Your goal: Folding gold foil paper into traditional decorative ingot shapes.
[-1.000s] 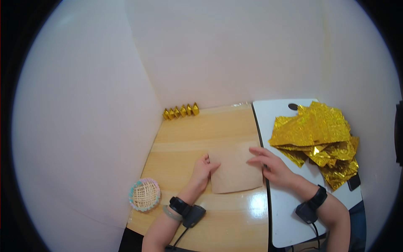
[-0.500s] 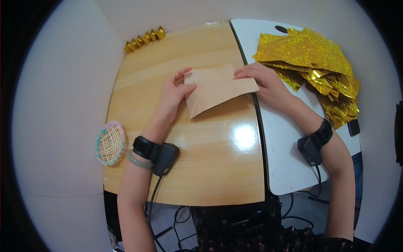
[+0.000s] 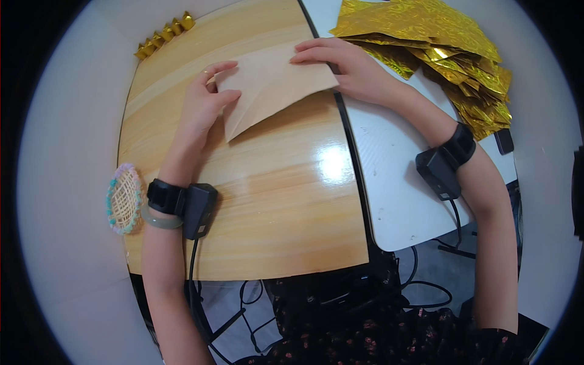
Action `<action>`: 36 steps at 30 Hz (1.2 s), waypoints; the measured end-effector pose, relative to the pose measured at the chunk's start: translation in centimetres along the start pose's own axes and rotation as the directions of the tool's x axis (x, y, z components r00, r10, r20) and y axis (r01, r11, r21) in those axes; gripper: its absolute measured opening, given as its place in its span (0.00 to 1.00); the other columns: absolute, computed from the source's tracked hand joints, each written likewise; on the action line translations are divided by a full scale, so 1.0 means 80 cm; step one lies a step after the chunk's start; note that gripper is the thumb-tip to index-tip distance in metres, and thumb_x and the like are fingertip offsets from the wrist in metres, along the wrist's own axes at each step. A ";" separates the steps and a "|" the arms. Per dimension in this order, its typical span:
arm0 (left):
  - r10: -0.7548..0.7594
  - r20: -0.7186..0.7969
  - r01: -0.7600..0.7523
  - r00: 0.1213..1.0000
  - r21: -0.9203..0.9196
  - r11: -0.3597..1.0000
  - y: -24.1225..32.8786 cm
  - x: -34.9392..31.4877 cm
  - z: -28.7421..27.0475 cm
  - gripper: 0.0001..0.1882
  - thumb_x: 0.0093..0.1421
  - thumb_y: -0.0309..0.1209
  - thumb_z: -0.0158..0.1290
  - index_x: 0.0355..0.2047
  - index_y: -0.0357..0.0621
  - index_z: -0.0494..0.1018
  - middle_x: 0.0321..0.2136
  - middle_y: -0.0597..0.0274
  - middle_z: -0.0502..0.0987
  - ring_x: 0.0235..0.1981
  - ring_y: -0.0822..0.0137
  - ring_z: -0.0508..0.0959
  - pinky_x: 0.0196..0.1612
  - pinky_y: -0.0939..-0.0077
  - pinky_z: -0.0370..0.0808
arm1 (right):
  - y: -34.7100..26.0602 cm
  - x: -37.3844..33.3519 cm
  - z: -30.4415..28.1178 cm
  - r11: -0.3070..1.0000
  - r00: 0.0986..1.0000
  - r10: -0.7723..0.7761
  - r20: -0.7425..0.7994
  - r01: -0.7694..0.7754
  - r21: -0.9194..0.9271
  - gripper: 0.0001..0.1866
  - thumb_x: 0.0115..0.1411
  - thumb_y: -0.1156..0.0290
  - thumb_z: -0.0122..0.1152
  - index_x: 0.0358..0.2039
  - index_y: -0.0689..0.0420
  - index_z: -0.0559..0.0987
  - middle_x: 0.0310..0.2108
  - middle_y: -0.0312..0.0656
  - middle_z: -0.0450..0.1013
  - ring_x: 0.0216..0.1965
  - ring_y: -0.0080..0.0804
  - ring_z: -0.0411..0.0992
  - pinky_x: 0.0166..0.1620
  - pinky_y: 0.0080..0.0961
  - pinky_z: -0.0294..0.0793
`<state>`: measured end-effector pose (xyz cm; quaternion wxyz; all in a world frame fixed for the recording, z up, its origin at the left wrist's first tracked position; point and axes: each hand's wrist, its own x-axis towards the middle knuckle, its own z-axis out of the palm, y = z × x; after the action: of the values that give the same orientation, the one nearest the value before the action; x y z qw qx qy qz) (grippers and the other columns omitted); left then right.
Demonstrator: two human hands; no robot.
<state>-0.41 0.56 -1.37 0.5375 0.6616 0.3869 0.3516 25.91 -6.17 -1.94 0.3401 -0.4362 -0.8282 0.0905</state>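
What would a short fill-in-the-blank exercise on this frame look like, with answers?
1. The left hand and right hand hold the tan sheet; the ____ one is nearer the gold sheets.
2. The gold sheets lie on the ____ tabletop.
3. The woven basket is on the person's ____ side.
Missing words: right; white; left.

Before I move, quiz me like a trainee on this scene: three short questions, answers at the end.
1. What are the left hand and right hand both holding?
(a) a woven basket
(b) a tan sheet
(c) a black cable

2. True or false: the gold sheets lie on the white table, right of the wooden table.

3. How many folded gold pieces stand in the row near the wooden table's far left corner?

Key: 1: b. 2: True. 3: Six.
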 end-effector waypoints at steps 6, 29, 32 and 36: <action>0.217 -0.080 -0.163 0.973 0.434 0.886 -0.008 0.004 -0.003 0.29 0.43 0.22 0.58 0.49 0.45 0.68 0.48 0.56 0.63 0.50 0.63 0.67 0.53 0.70 0.66 | -0.001 -0.004 0.001 0.999 1.000 -0.005 0.001 0.005 -0.036 0.19 0.50 0.72 0.61 0.46 0.53 0.75 0.52 0.42 0.66 0.54 0.38 0.62 0.56 0.30 0.60; 0.320 0.006 -0.278 0.947 0.513 0.812 -0.012 -0.008 0.005 0.22 0.40 0.23 0.52 0.40 0.45 0.72 0.43 0.51 0.68 0.49 0.51 0.63 0.56 0.63 0.60 | -0.235 -0.084 -0.105 0.723 0.535 -0.600 0.595 0.045 0.689 0.28 0.59 0.64 0.52 0.58 0.60 0.60 0.55 0.51 0.61 0.52 0.44 0.65 0.55 0.40 0.64; 0.355 0.051 -0.329 0.933 0.517 0.790 -0.018 0.002 0.019 0.21 0.42 0.25 0.54 0.40 0.47 0.72 0.46 0.53 0.67 0.51 0.53 0.62 0.57 0.64 0.59 | -0.258 -0.128 -0.102 0.625 0.506 -0.624 0.596 -0.135 0.769 0.21 0.57 0.68 0.54 0.48 0.65 0.68 0.44 0.52 0.68 0.46 0.45 0.68 0.47 0.34 0.69; 0.345 0.017 -0.300 0.938 0.535 0.790 -0.029 -0.016 0.003 0.21 0.42 0.26 0.54 0.40 0.48 0.72 0.47 0.53 0.66 0.51 0.52 0.62 0.57 0.64 0.58 | -0.234 -0.138 -0.091 0.610 0.444 -0.556 0.702 -0.356 0.708 0.14 0.59 0.71 0.51 0.44 0.65 0.70 0.32 0.50 0.69 0.35 0.46 0.68 0.38 0.33 0.68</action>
<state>-1.12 -0.41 -3.72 0.2498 0.8251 0.3716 0.3446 22.49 -27.21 6.58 0.0116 -0.0656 -0.7721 0.6320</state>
